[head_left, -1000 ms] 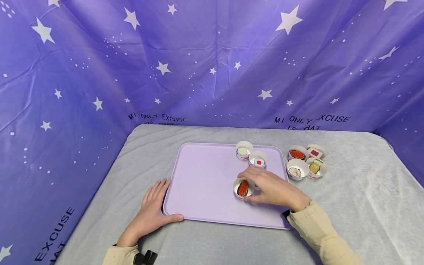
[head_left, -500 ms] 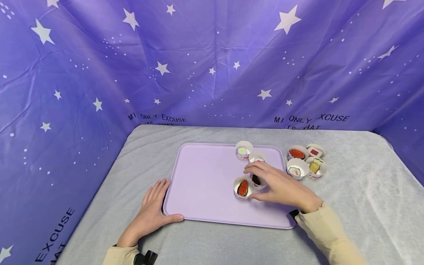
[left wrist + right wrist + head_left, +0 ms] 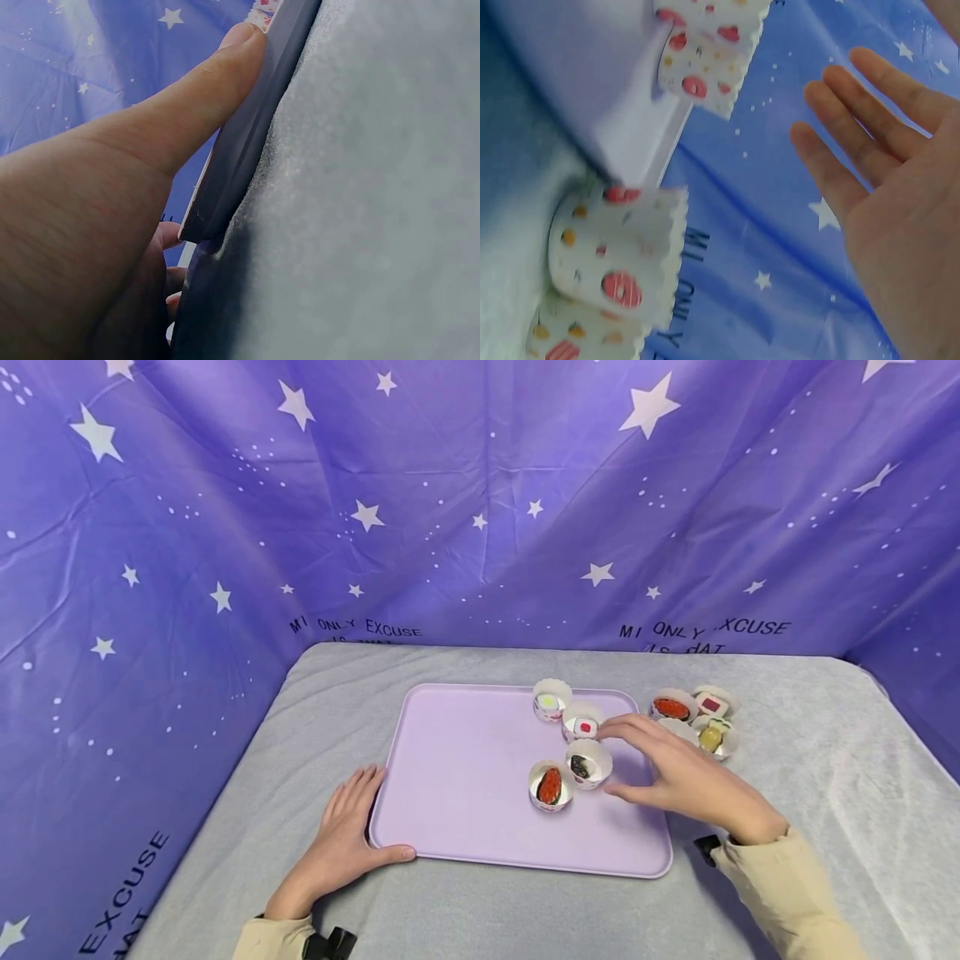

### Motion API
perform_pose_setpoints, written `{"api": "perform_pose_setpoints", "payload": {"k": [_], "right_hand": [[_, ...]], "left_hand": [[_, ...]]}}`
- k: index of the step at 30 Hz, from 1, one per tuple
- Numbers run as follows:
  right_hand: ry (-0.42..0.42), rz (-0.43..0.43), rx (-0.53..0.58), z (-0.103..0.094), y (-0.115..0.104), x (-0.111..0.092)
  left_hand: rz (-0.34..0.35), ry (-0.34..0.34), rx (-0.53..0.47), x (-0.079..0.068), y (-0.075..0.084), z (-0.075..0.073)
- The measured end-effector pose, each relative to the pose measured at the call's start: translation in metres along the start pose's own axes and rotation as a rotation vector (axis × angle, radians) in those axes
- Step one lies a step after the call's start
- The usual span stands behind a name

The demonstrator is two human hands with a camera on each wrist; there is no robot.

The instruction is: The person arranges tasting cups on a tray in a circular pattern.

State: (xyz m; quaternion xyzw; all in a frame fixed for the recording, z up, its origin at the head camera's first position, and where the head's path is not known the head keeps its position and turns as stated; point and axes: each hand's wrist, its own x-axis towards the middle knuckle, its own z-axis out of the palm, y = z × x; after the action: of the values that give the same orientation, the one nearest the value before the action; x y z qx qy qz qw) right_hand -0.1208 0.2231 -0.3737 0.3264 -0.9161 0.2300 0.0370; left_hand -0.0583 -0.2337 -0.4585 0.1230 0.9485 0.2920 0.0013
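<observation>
My left hand point(image 3: 341, 835) rests with straight fingers along the left edge of a lilac tray point(image 3: 457, 777), its thumb on the front edge. In the left wrist view the thumb point(image 3: 240, 45) lies against the tray rim. Over the tray's right side, my right hand point(image 3: 682, 777) hovers with spread, bent fingers and nothing in its grasp. Left of its fingertips stands a paper cup point(image 3: 603, 770) with a dark-topped sushi piece. Beside that is a cup holding red-topped sushi point(image 3: 550, 787). Behind them are cups with a red-centred roll point(image 3: 585, 727) and a green-centred roll point(image 3: 549, 702).
Right of the tray, several more paper cups cluster on the grey cloth point(image 3: 832, 793). They hold red-topped sushi point(image 3: 671, 708), a dark-red-centred roll point(image 3: 712, 704) and a yellow piece point(image 3: 711, 740); my right hand partly covers another cup point(image 3: 678, 727). A purple starry curtain point(image 3: 480, 552) hangs behind.
My right hand has let go of the cup with red-topped sushi and moved right, uncovering the cup with the dark-topped piece. My left hand has stayed put.
</observation>
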Motion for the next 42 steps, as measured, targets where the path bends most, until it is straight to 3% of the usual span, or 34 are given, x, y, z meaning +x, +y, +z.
{"api": "perform_pose_setpoints", "payload": {"k": [10, 19, 23, 28, 37, 42], "right_hand": [[0.042, 0.068, -0.019, -0.014, 0.017, -0.018], [0.128, 0.041, 0.013, -0.024, 0.033, -0.031], [0.133, 0.067, -0.006, -0.029, 0.039, -0.038], [0.151, 0.119, -0.016, -0.032, 0.047, -0.047], [0.196, 0.093, 0.006, -0.037, 0.060, -0.060], [0.213, 0.142, -0.007, -0.039, 0.067, -0.068]], "left_hand": [[0.001, -0.002, -0.003, 0.000, 0.000, 0.000], [0.009, 0.005, 0.000, 0.001, 0.000, 0.000], [0.013, 0.009, 0.000, 0.000, 0.000, 0.000], [0.010, 0.007, 0.002, 0.000, -0.001, 0.001], [0.002, -0.004, -0.006, -0.001, 0.000, 0.001], [0.004, -0.002, -0.006, -0.001, 0.002, 0.000]]}}
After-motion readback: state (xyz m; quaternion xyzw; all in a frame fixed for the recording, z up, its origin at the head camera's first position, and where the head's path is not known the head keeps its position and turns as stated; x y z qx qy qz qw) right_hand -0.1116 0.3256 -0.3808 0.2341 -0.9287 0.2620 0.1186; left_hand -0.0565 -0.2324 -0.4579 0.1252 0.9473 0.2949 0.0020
